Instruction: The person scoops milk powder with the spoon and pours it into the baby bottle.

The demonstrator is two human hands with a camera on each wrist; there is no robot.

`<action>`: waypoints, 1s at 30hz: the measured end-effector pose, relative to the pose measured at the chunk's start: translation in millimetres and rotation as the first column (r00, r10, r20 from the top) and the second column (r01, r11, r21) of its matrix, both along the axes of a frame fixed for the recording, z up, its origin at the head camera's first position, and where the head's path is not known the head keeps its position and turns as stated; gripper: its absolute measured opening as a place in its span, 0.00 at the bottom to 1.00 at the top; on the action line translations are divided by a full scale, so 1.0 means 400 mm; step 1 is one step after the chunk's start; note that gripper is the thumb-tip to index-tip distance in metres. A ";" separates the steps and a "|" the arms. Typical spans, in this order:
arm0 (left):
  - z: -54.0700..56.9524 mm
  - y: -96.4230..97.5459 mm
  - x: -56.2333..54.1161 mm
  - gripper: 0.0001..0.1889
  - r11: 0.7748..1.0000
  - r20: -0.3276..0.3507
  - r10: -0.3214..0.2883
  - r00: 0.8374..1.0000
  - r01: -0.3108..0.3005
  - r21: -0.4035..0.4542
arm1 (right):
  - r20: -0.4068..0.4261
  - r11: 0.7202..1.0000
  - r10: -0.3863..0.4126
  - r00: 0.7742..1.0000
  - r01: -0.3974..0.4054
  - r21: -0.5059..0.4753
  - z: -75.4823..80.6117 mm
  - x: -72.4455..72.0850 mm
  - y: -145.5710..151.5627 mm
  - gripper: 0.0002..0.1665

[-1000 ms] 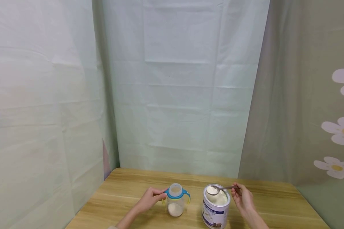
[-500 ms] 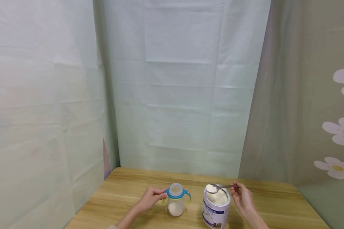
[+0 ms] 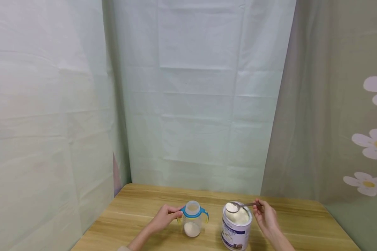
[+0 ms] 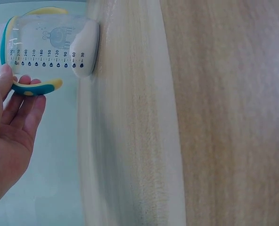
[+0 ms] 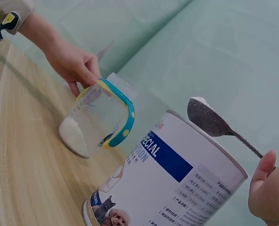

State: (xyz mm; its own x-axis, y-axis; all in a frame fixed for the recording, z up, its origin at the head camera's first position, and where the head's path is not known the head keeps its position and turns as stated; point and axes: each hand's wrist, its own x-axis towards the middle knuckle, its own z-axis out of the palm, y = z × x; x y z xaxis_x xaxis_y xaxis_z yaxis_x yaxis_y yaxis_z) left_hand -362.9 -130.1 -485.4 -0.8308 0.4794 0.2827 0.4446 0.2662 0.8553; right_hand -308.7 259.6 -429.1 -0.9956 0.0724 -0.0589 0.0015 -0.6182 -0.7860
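A clear baby bottle (image 3: 192, 223) with a blue and yellow two-handled collar stands uncapped on the table, white powder in its bottom. My left hand (image 3: 164, 219) pinches its left handle (image 4: 36, 88) between thumb and fingers. In the left wrist view the powder reaches about the 60 mark. To the right stands an open milk powder can (image 3: 235, 233), filled with pale powder. My right hand (image 3: 267, 218) holds a dark metal spoon (image 5: 208, 120) by the end of its handle. The spoon's bowl carries heaped powder (image 3: 231, 207) over the can's opening.
The wooden table (image 3: 144, 198) ends at pale hanging cloth (image 3: 194, 122) behind and on the left. A cloth printed with white flowers (image 3: 370, 143) hangs at the right. In the head view, a short gap of bare tabletop separates bottle and can.
The spoon's bowl has risen slightly and shifted a little left over the can since the first frame. The left hand and bottle have stayed in place.
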 end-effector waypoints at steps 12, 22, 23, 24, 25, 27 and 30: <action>-0.007 0.000 -0.006 0.14 1.000 -0.005 0.017 1.000 -0.018 -0.016 | 0.004 1.000 -0.001 1.000 0.001 0.020 0.007 0.000 -0.007 0.22; -0.006 -0.001 -0.008 0.15 1.000 -0.028 0.008 1.000 -0.009 -0.022 | 0.012 1.000 -0.006 1.000 0.006 0.006 0.011 -0.003 -0.012 0.24; -0.006 -0.001 -0.008 0.15 1.000 -0.033 0.009 0.999 -0.009 -0.024 | 0.013 1.000 -0.007 1.000 0.007 0.004 0.012 -0.002 -0.013 0.24; -0.005 -0.001 -0.008 0.15 1.000 -0.038 0.009 0.999 -0.010 -0.025 | 0.011 1.000 -0.006 1.000 0.006 0.006 0.012 -0.002 -0.013 0.24; -0.005 -0.001 -0.008 0.14 1.000 -0.043 0.009 0.999 -0.010 -0.026 | 0.010 1.000 -0.006 1.000 0.006 0.006 0.013 -0.002 -0.014 0.24; -0.003 -0.001 -0.007 0.14 1.000 -0.049 0.009 0.999 -0.010 -0.025 | 0.007 1.000 -0.005 1.000 0.005 0.008 0.014 -0.002 -0.015 0.24; -0.001 0.000 -0.006 0.13 0.999 -0.062 0.011 0.998 -0.013 -0.029 | 0.004 1.000 -0.002 1.000 0.002 0.013 0.015 -0.002 -0.015 0.24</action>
